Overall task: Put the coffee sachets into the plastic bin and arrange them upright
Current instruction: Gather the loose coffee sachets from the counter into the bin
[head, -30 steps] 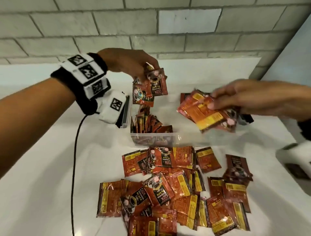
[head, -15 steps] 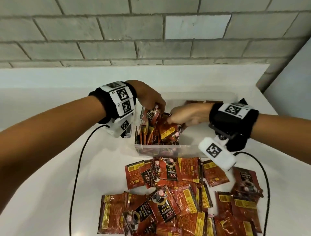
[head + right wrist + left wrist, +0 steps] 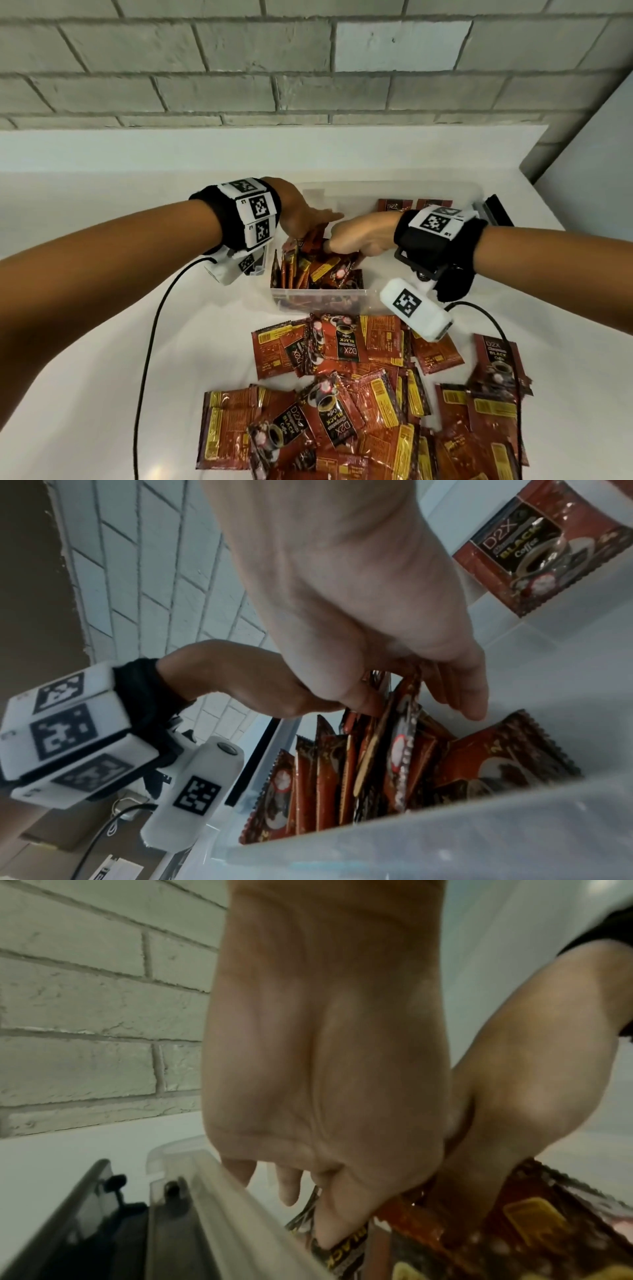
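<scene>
The clear plastic bin stands on the white counter, with a row of red coffee sachets upright at its left end. My left hand is at that row; in the left wrist view its thumb and fingers sit on either side of some sachets. From the right, my right hand reaches into the bin and pinches the tops of upright sachets between thumb and fingers. Two more sachets lean at the bin's far end. A loose pile of sachets lies in front of the bin.
A grey brick wall runs behind the counter, and a pale wall closes the right side. Black latches hang on the bin's ends. Black cables trail from both wrist cameras across the counter.
Both hands came down from above the bin into it with their sachets. They now work at the upright row at the left end.
</scene>
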`<state>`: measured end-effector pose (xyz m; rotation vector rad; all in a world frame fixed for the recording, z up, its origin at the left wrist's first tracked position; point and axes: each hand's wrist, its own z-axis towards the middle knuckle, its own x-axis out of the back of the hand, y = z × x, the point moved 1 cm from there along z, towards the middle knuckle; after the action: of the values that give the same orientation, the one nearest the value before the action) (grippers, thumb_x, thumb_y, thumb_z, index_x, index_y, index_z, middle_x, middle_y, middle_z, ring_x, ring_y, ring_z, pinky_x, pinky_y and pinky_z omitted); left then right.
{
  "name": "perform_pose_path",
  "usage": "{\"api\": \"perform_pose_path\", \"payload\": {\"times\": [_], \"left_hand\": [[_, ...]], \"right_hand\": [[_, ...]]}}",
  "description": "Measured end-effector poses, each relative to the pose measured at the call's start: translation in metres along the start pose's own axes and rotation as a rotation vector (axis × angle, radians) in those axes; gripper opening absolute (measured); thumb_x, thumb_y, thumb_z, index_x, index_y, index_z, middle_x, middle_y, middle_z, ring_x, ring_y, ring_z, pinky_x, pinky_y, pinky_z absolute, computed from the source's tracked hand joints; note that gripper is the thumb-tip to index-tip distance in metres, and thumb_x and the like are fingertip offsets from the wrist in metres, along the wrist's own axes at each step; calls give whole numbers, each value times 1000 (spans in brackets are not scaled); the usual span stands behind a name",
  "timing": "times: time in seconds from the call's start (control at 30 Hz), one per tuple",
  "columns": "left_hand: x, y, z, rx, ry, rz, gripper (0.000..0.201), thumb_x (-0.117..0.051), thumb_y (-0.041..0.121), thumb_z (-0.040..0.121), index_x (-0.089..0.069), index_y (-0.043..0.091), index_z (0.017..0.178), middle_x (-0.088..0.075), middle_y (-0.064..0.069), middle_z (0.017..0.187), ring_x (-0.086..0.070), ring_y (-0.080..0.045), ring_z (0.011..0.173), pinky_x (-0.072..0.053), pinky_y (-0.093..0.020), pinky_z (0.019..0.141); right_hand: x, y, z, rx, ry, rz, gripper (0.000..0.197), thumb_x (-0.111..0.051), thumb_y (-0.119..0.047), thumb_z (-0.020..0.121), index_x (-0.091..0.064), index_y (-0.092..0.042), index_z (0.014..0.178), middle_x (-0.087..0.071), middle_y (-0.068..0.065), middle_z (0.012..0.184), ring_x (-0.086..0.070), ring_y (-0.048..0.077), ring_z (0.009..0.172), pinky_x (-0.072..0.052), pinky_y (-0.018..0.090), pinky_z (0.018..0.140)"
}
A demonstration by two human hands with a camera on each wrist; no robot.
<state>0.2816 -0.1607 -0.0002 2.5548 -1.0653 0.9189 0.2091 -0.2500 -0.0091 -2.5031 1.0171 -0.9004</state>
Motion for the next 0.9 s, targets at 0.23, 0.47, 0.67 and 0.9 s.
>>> {"api": "perform_pose_path", "payload": {"times": [0.23,0.47,0.67,0.9], "left_hand": [[13,0,-18,-60,-15,10,83,-46,16,98,19,40,145,11,7,158,3,-23,146,-6,-49,117],[21,4,-84,-155,380,-107,44,-38,19,101,-34,39,140,-34,11,149,-35,-13,135,-27,-33,111],[-43,28,-147,-372,293,-265,15,-45,47,91,-55,45,102,-60,27,99,-55,13,94,-46,-14,78],[-151,56,-107,56,58,-239,70,-30,69,85,-42,17,130,-42,-6,133,-41,-20,119,-38,-35,100]], "right_hand": [[11,1,-5,57,9,-47,43,-37,-20,103,-31,-5,143,-32,13,151,-36,29,135,-34,38,110],[53,26,-63,269,103,-79,47,-42,-31,100,-35,-11,142,-43,1,141,-48,15,121,-41,21,94],[33,106,-136,348,128,-144,23,-50,-37,92,-65,-21,100,-69,-6,94,-66,7,87,-53,22,77],[-18,219,-115,-86,347,-381,59,-49,-57,86,-39,-23,132,-45,5,135,-39,22,119,-40,34,90]]}}
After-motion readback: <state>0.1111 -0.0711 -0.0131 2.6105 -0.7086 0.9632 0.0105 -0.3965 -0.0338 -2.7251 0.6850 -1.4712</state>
